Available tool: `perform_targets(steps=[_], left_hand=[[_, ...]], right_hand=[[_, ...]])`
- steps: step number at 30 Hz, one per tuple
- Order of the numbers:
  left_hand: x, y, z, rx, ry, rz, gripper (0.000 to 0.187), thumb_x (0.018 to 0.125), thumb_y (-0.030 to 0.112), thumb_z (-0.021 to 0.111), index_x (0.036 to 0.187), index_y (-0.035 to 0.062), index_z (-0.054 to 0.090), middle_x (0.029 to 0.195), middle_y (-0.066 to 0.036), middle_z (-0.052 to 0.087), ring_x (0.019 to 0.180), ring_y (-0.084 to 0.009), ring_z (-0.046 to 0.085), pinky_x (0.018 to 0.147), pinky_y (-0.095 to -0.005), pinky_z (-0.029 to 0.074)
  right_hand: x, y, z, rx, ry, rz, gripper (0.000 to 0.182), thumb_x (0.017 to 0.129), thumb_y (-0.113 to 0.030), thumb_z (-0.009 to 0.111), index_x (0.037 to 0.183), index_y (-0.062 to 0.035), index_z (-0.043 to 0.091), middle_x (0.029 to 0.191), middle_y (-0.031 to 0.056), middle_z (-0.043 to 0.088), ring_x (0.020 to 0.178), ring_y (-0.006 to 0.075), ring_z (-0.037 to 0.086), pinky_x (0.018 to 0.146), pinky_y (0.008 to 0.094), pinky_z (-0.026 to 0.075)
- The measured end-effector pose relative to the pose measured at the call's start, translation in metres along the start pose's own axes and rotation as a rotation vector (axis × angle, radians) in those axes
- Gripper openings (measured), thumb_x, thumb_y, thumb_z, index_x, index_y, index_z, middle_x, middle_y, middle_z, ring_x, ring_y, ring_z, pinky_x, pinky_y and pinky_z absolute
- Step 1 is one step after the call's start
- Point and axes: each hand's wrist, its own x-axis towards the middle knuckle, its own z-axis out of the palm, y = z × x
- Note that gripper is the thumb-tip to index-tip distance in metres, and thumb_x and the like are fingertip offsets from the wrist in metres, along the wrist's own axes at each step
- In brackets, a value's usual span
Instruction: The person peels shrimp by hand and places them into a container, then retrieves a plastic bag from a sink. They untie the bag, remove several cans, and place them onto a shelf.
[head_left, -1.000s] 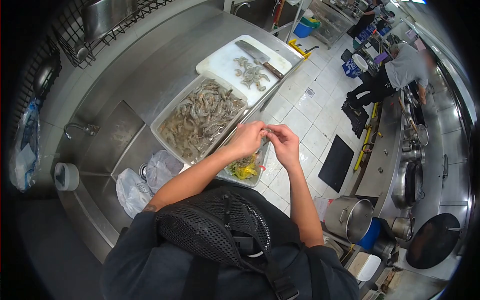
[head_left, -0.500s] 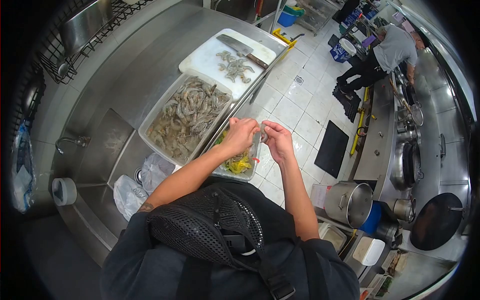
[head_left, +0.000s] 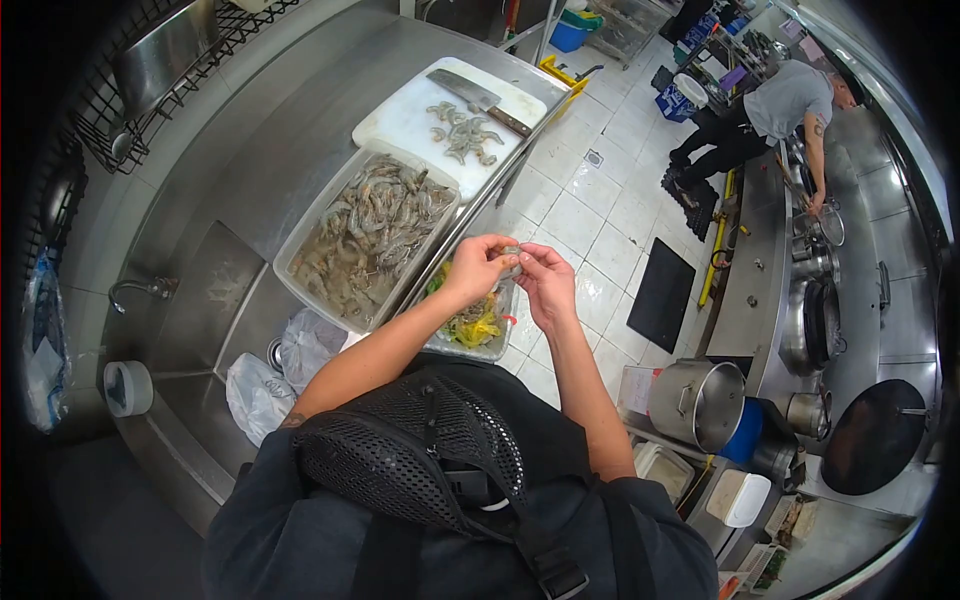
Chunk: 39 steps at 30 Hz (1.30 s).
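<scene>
Between the fingertips of my left hand (head_left: pixel 478 266) and my right hand (head_left: pixel 546 283) is one small grey shrimp (head_left: pixel 510 251), held above a clear container of scraps (head_left: pixel 478 328) at the counter's edge. A large clear tray (head_left: pixel 300 238) full of raw grey shrimp (head_left: pixel 372 225) lies on the steel counter to the left of my hands. Beyond it a white cutting board (head_left: pixel 410 110) carries a cleaver (head_left: pixel 483 102) and several separate shrimp (head_left: pixel 460 131).
A sink basin (head_left: pixel 215 290) with a faucet (head_left: pixel 140 288) and plastic bags (head_left: pixel 290 365) lies at the left. A wire rack (head_left: pixel 150 70) hangs above. Another person (head_left: pixel 775 110) bends at the stove line on the right, by pots (head_left: pixel 697 405) and a wok (head_left: pixel 872 437).
My hands have stayed together on the shrimp, shifting slightly left in view and working it with the fingers. The person at the right has reached toward the stove.
</scene>
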Motion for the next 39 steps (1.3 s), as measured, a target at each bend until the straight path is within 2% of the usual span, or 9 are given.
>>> perform_targets(steps=[5,10,20,23,25,28,32,37,39], left_hand=[[-0.004,0.002,-0.003,0.181,0.067,0.032,0.025,0.091,0.001,0.069,0.115,-0.0030,0.072,0.087,-0.005,0.072,0.080,-0.0103,0.065,0.071,-0.0271,0.052],[-0.004,-0.011,0.001,0.002,0.146,0.111,0.020,0.091,0.003,0.068,0.109,-0.0017,0.074,0.079,-0.009,0.072,0.069,-0.0105,0.061,0.063,-0.0292,0.049],[-0.002,-0.003,-0.003,0.089,0.128,0.026,0.016,0.094,0.003,0.065,0.105,-0.0042,0.073,0.090,-0.009,0.075,0.082,-0.0117,0.067,0.074,-0.0290,0.054],[-0.005,0.000,-0.002,0.156,0.133,0.078,0.016,0.093,0.003,0.065,0.105,-0.0029,0.073,0.093,-0.010,0.075,0.084,-0.0159,0.069,0.076,-0.0308,0.054],[-0.007,0.003,-0.002,0.241,0.116,0.304,0.020,0.089,0.002,0.064,0.107,-0.0029,0.072,0.087,-0.015,0.073,0.074,-0.0214,0.068,0.068,-0.0338,0.053],[-0.005,0.004,-0.006,0.371,0.119,0.440,0.021,0.086,-0.001,0.063,0.104,-0.0022,0.073,0.088,-0.015,0.072,0.077,-0.0243,0.068,0.071,-0.0360,0.053],[-0.006,0.005,-0.012,0.397,0.112,0.398,0.019,0.084,-0.003,0.063,0.099,-0.0021,0.074,0.088,-0.015,0.073,0.076,-0.0237,0.068,0.071,-0.0361,0.053],[0.001,-0.018,-0.019,0.060,0.196,0.069,0.019,0.083,-0.003,0.065,0.098,-0.0006,0.076,0.087,-0.014,0.073,0.074,-0.0233,0.068,0.070,-0.0328,0.052],[0.006,-0.021,-0.026,0.085,0.220,0.048,0.018,0.084,-0.003,0.065,0.098,-0.0015,0.076,0.089,-0.014,0.074,0.075,-0.0214,0.068,0.070,-0.0323,0.053]], right_hand=[[0.002,0.001,0.007,-0.231,0.012,-0.080,0.010,0.093,0.000,0.071,0.102,0.0045,0.069,0.095,0.0110,0.072,0.080,0.0163,0.068,0.070,0.0305,0.057],[0.007,0.005,0.007,-0.228,-0.019,-0.086,0.011,0.092,0.002,0.070,0.102,0.0066,0.069,0.091,0.0126,0.072,0.075,0.0175,0.068,0.070,0.0315,0.057],[0.005,0.005,0.004,0.106,-0.064,0.072,0.006,0.093,-0.002,0.070,0.096,-0.0015,0.065,0.095,0.0093,0.071,0.082,0.0172,0.067,0.075,0.0330,0.055],[0.008,-0.001,-0.001,0.105,-0.053,0.091,0.007,0.092,-0.002,0.070,0.097,-0.0038,0.065,0.095,0.0074,0.070,0.085,0.0166,0.066,0.076,0.0321,0.054],[0.011,-0.005,-0.005,0.095,-0.056,0.106,0.008,0.092,-0.002,0.071,0.096,-0.0050,0.064,0.095,0.0066,0.070,0.086,0.0164,0.066,0.076,0.0314,0.054],[0.014,-0.007,-0.012,0.057,-0.113,0.185,0.008,0.092,-0.001,0.071,0.095,-0.0049,0.064,0.094,0.0070,0.070,0.085,0.0163,0.066,0.075,0.0302,0.054],[0.009,-0.009,-0.003,0.104,-0.133,0.215,0.008,0.090,0.000,0.071,0.092,-0.0034,0.064,0.092,0.0081,0.069,0.082,0.0173,0.066,0.074,0.0298,0.053],[0.007,0.002,-0.013,0.054,-0.171,0.254,0.009,0.089,0.003,0.072,0.093,-0.0005,0.065,0.093,0.0099,0.069,0.080,0.0203,0.066,0.075,0.0309,0.054],[0.004,0.003,-0.015,0.000,-0.200,0.166,0.010,0.090,0.005,0.070,0.098,0.0019,0.064,0.094,0.0115,0.069,0.082,0.0221,0.067,0.079,0.0330,0.056]])
